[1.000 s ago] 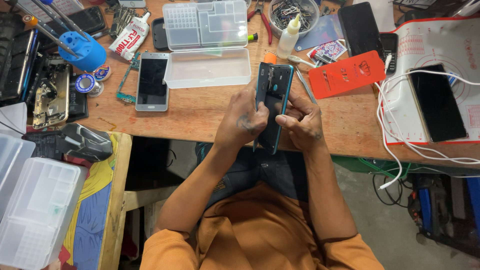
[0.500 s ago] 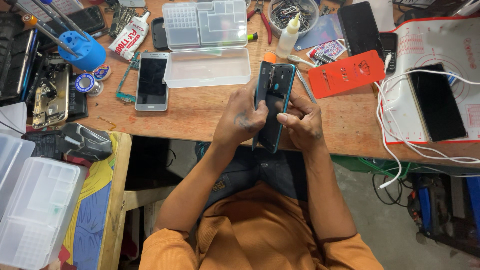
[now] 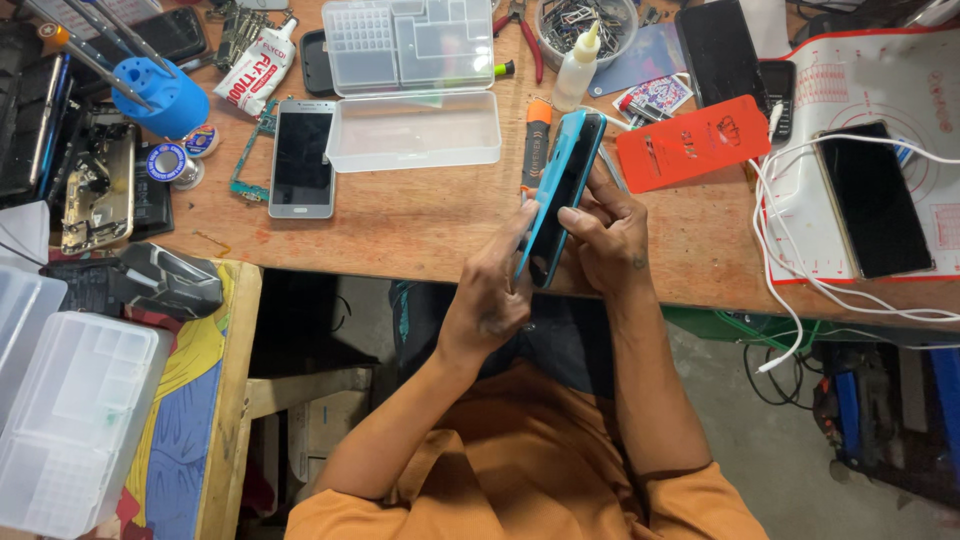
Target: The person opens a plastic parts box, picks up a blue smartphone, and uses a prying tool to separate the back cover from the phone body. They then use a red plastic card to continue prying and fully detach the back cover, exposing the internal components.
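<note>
Blue-edged phone, tilted on edge

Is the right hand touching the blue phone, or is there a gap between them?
Touching. In the head view the right hand wraps the blue phone from the right, its fingers lying directly on the phone's dark face with no gap visible.

Our left hand and right hand are covering the lower half of the blue phone. The clear organiser boxes are running off the left edge, and the bowl's contents are too small to identify.
</note>
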